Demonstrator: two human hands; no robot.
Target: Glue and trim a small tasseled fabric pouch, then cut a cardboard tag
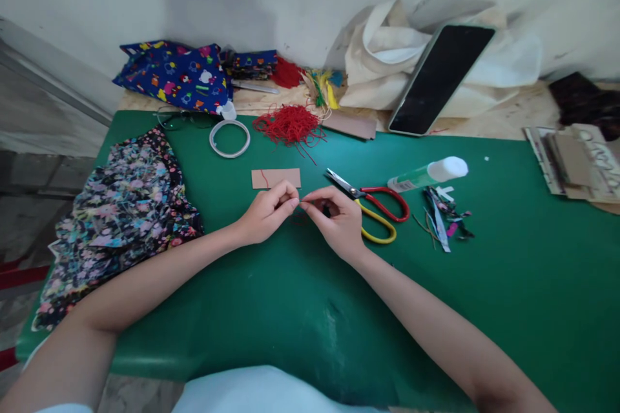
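Observation:
My left hand (272, 211) and my right hand (338, 218) meet near the middle of the green table cover (271, 310), fingertips almost touching. Both are closed in a pinch on a thin red thread (301, 201), of which a faint loop hangs below. Just behind my left hand lies a small brown card (283, 177) with a red thread across it. Scissors (359, 193) with one red and one yellow handle lie open beside my right hand. A tangled pile of red threads (290, 126) is farther back.
Floral fabric (130, 197) covers the left side. Behind are a tape ring (230, 139), a blue patterned pouch (177, 77), a leaning phone (440, 80) and a cream bag (372, 64). A glue stick (426, 174), fabric scraps (443, 219) and stacked cards (574, 161) lie right.

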